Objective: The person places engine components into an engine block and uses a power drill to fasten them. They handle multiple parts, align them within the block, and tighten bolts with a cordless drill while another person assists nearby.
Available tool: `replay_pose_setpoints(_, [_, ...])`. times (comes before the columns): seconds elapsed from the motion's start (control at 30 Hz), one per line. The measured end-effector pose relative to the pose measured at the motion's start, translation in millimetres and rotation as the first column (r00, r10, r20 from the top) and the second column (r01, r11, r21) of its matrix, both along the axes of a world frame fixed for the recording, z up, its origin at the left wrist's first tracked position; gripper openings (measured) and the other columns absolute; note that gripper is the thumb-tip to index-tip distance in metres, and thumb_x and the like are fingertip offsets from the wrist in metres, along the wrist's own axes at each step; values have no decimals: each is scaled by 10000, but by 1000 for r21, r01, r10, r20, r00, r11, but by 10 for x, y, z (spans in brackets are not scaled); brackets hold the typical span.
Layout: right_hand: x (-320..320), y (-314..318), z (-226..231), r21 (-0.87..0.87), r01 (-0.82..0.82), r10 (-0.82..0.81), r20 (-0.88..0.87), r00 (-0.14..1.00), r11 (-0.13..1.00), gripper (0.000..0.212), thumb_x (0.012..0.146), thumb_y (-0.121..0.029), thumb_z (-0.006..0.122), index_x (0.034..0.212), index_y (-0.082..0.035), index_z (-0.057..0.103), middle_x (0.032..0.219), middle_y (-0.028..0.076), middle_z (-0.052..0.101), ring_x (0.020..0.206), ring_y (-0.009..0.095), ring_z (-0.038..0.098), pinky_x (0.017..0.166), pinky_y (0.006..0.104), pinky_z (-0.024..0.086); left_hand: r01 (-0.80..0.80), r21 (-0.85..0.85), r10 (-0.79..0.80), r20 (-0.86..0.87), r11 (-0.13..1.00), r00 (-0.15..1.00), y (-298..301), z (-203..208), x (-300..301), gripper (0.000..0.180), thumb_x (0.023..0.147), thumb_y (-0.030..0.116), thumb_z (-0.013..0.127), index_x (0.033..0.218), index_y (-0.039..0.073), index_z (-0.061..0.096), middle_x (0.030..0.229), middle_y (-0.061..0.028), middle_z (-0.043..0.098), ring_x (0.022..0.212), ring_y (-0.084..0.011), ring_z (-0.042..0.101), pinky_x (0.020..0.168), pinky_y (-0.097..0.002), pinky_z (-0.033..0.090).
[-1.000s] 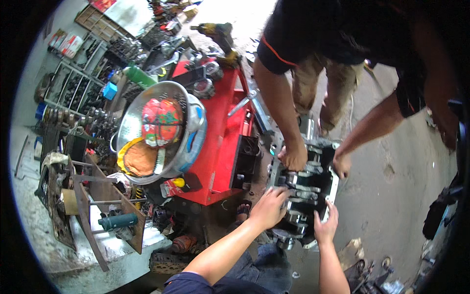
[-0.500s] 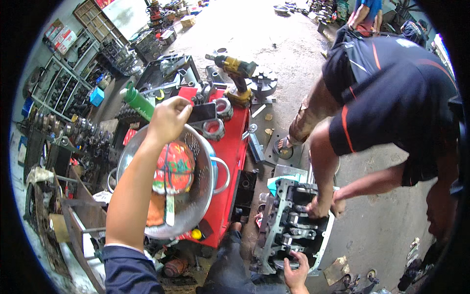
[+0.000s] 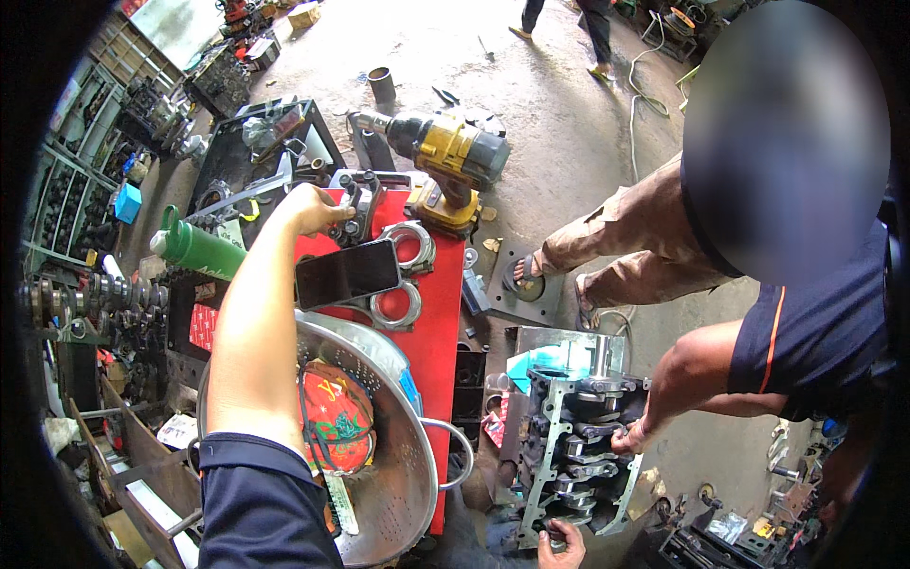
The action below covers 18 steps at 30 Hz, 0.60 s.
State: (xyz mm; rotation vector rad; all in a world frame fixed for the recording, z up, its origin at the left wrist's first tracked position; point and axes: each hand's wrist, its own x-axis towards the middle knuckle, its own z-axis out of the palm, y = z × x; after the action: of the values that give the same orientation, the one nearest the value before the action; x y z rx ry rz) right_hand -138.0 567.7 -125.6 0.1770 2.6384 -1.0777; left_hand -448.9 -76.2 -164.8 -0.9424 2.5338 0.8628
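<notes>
The left hand (image 3: 315, 211) has been carried away from the engine block (image 3: 540, 460), where both hands were laid a second ago, and past the spot above the metal colander (image 3: 409, 479) where it was seen half a second ago. Its fingers are now brought into contact with the dark metal pieces (image 3: 360, 197) on the red counter (image 3: 443, 334); whether these are gripped or merely touched cannot be told. The black phone (image 3: 349, 275) is found just beside that hand, next to the ring-ended rods (image 3: 414, 303), with the yellow-and-black power tool (image 3: 450, 156) set beyond, near the counter's far edge.

The right hand (image 3: 564, 548) is still kept at the near end of the block, by the crankshaft (image 3: 578, 470). Its fingers are bent, but whether anything is held cannot be told. The block is placed to the right of the counter, with the crankshaft seated in it. A co-worker's hand (image 3: 628, 439) is still held at the crankshaft's right side.
</notes>
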Motion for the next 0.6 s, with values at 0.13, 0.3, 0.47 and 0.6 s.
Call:
replay_pose_setpoints(0.13, [-7,-99,-9,13,61,-61,34,998,998,259,889,-20,758,1144,-25,707,1055,88,699,897,184,664,799,304,548,66,-47,-64,35,997,997,-50,-2,-99,489,800,429,811,965,-30,780,863,-223,758,730,-275,751,687,-383,601])
replay_pose_setpoints(0.3, [-42,-238,166,57,50,-50,-7,999,997,268,880,-62,767,1142,-42,713,1006,109,701,898,224,674,804,332,547,1,-183,2,16,983,1000,-22,3,-50,496,770,369,773,1000,-70,753,924,-263,752,933,-341,763,874,-427,595])
replay_pose_setpoints(0.47, [-53,-185,273,-29,101,-99,56,994,994,277,831,-46,798,1099,-15,735,1042,147,744,960,252,722,860,353,573,-69,-478,-20,-179,876,984,-19,229,177,458,798,317,779,1124,-5,756,1094,-248,750,1039,-345,731,936,-430,558])
replay_pose_setpoints(0.6, [106,114,251,-42,20,-26,-130,991,999,196,886,-100,765,1075,-51,753,1063,126,757,1000,295,731,899,370,572,71,-490,-314,-435,869,844,-255,877,565,345,902,239,648,1144,11,742,1008,-172,769,884,-284,725,813,-398,552])
